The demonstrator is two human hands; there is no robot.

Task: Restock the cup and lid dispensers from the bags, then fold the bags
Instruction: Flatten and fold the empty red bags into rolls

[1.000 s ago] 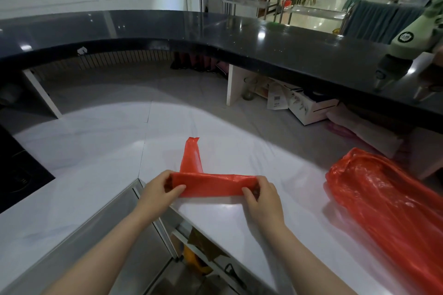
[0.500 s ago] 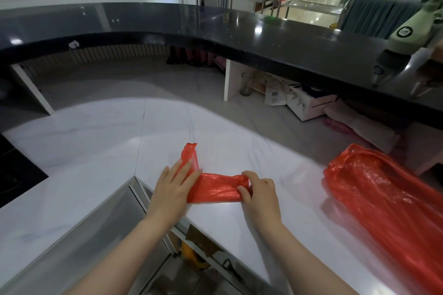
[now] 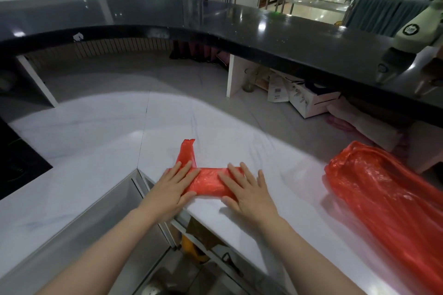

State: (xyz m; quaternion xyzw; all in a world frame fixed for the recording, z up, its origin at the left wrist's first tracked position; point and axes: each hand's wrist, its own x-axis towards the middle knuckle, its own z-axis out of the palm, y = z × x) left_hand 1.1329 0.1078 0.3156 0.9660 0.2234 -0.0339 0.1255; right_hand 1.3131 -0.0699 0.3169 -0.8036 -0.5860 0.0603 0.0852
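A red plastic bag (image 3: 208, 181), folded into a flat strip, lies on the white marble counter (image 3: 100, 127) near its front edge. One handle end of it sticks up and away at the left. My left hand (image 3: 174, 187) lies flat on the strip's left end with straight fingers. My right hand (image 3: 247, 190) presses flat on its right end, fingers spread. A second red bag (image 3: 383, 194), crumpled and long, lies unfolded on the counter to the right.
A raised black bar top (image 3: 239, 29) curves round the back of the counter. Cardboard boxes (image 3: 309, 100) sit beneath it at the right. A steel-edged gap (image 3: 153, 218) in the counter opens just below my hands. A white-and-green machine (image 3: 412, 38) stands at the far right.
Both hands let go of the strip's ends and now lie flat on top of it. The strip has been folded shorter toward the middle.
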